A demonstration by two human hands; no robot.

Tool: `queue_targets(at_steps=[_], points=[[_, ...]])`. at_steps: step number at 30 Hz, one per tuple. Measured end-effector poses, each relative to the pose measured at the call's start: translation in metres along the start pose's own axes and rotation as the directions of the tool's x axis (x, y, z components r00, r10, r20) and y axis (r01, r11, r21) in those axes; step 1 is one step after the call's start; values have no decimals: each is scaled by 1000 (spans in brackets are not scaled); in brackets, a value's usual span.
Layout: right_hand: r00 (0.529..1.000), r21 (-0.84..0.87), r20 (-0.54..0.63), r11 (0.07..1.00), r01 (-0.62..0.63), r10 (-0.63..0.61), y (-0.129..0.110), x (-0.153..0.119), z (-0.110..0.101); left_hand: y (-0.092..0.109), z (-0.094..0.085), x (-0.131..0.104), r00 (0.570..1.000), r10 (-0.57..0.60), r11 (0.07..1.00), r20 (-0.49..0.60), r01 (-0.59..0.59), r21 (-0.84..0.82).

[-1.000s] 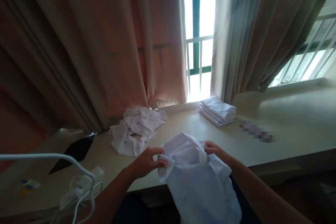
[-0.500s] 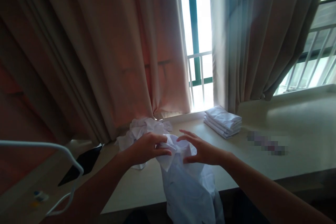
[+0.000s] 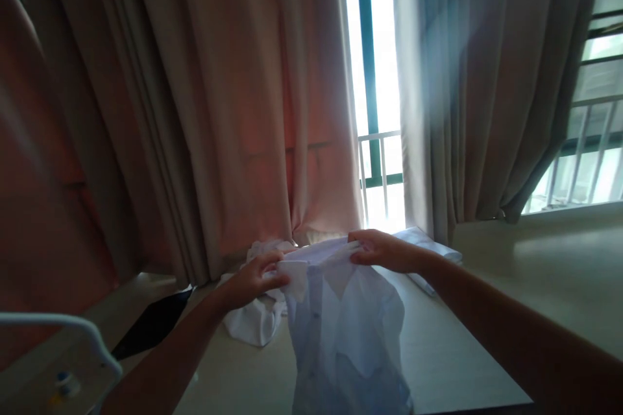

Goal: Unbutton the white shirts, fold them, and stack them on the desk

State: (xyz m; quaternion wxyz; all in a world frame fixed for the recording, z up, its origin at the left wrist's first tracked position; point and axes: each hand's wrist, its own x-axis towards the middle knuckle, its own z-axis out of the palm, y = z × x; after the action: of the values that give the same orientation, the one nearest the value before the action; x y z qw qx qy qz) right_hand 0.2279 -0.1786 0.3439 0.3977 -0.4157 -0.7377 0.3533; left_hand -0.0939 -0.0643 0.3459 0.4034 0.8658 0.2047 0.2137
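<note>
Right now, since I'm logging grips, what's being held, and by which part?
A white shirt, by its collar: left hand on one side, right hand on the other.

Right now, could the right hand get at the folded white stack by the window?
Probably yes: the folded stack sits close beyond the right hand, though that hand is holding the white shirt and would need to let go.

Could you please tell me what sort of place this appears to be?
Probably a room in a home or dormitory: long pinkish-brown fabric curtains hang at a bright window with white metal railings, and a pale, smooth-topped counter or desk bears a crumpled heap of white cloth.
</note>
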Motion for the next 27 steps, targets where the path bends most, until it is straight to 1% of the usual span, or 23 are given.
queue_targets(at_steps=[2,5,8,11,13,14,15,17,19,20,21,22,23,24,25,27], points=[[998,-8,-48,999,48,-48,-25,9,-17,1,-5,13,1000,12,987,-6,-13,-162],[997,68,-22,995,75,-74,-51,17,-41,5,-5,30,999,27,950,-45,-39,-308],[998,124,-16,990,63,-61,-65,17,-55,10,5,40,996,36,868,-76,-69,-491],[998,142,-57,989,47,-39,-69,12,-58,14,25,41,996,71,773,-58,-92,-628],[995,137,-92,990,46,-33,-69,9,-57,13,42,37,994,112,753,-20,-98,-651],[993,135,-112,990,51,-36,-68,8,-55,11,52,34,994,111,756,5,-81,-650],[990,137,-132,989,59,-41,-67,6,-54,6,62,31,995,91,763,34,-48,-645],[983,150,-175,986,75,-48,-65,2,-50,-6,82,24,994,17,783,111,56,-620],[978,162,-204,984,74,-40,-63,-4,-46,-20,99,16,977,-51,814,208,161,-557],[976,164,-213,984,68,-32,-62,-9,-44,-27,105,12,968,-70,836,242,189,-515],[975,163,-220,985,59,-23,-62,-13,-43,-31,109,10,965,-83,859,248,195,-474],[975,162,-222,986,49,-12,-62,-19,-43,-34,110,7,971,-93,879,222,185,-440],[976,161,-220,986,36,0,-62,-25,-43,-35,109,7,982,-103,892,159,162,-422],[977,160,-212,987,16,19,-60,-30,-44,-34,104,7,992,-109,897,66,127,-423],[980,155,-191,988,-23,53,-56,-36,-45,-32,97,8,993,-113,896,-42,84,-435],[979,110,-125,983,-144,158,-41,-46,-45,-21,80,13,967,-109,897,-232,-6,-443]])
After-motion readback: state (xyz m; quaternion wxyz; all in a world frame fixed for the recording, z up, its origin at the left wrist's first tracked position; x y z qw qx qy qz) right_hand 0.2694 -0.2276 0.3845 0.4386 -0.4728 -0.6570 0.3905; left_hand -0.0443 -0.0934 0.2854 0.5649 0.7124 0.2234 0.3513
